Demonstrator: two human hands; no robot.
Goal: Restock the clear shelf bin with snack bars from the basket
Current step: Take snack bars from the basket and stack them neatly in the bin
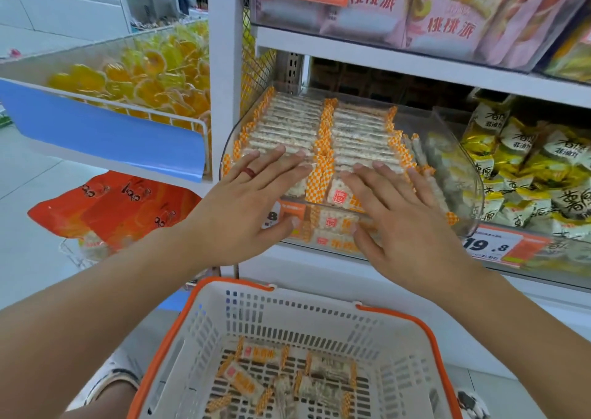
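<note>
Both hands lie flat on the snack bars [297, 121] packed in the clear bin [460, 163] on the shelf [415, 67]. The left hand [243, 204] has its fingers [271, 159] straight and slightly spread, tips resting on the front bars of the left row, thumb down against the bin's front wall; a red ring [249, 172] sits on 1 finger. The right hand [403, 217] mirrors it, fingers straight and spread over the front of the right row, thumb at the front wall. Neither hand pinches anything. The bars stand on edge in 2 rows running away beyond the fingertips, with orange checked wrapper ends between the rows. Some loose bars lean just right of the right fingers. Below the wrists, the basket [415, 329] with orange rim holds several more bars [243, 380] scattered on its bottom. A price tag [489, 246] reading 19.8 hangs right of the right hand.
</note>
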